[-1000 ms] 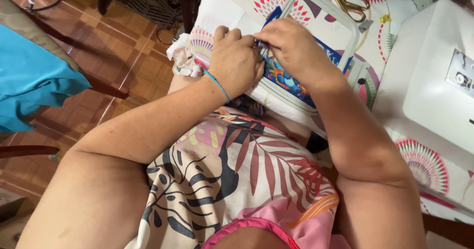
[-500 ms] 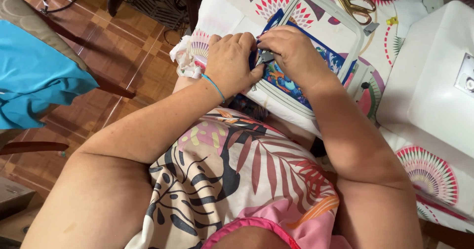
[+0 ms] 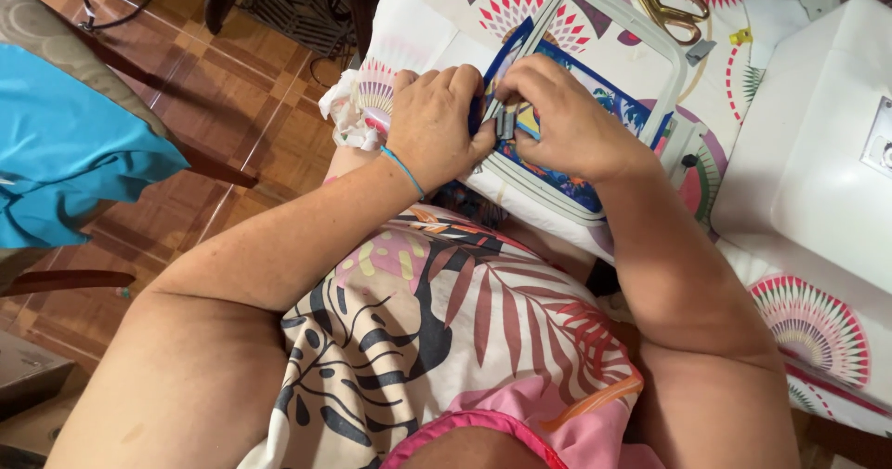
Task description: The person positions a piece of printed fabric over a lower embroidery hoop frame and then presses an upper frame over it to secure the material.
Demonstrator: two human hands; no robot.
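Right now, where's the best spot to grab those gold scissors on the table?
Probably the gold scissors by their looped handles, coming from above on the table's far side: the loops lie flat and exposed beyond the white hoop frame, while the blades are hidden.

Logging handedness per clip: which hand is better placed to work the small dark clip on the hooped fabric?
Right, probably. The right hand has its fingertips on the dark clip over the hoop, while the left hand lies knuckles-up, pressing the fabric beside it.

left hand (image 3: 432, 125): fingers curled, pinching | right hand (image 3: 567, 120): fingers pinching
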